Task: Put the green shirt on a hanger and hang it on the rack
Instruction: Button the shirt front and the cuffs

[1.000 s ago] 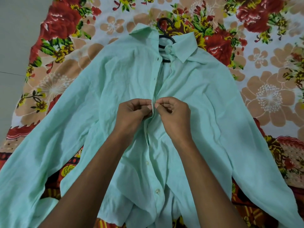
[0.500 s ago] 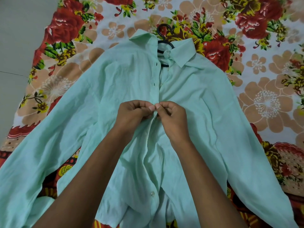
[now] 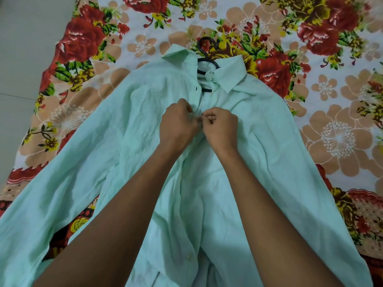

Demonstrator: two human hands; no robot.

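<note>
Floral bedsheet [image 3: 339, 139], both hands pinching green shirt [image 3: 124, 154] placket

One green shirt [image 3: 259, 162] with two sleeves spread out and one collar, one black hanger [image 3: 204, 53] showing at the neck, two hands, left hand [image 3: 178, 126] and right hand [image 3: 220, 128], two bare forearms, one floral bedsheet [image 3: 331, 131], one visible shirt button [image 3: 189, 258]

Two bare arms, nothing worn on them

Both forearms show uncovered from the lower edge up to the wrists: no sleeves, watch, bracelet or rings to be seen. The left hand [image 3: 178, 127] and the right hand [image 3: 220, 129] are gloveless, each with short, plain nails where any show.
</note>
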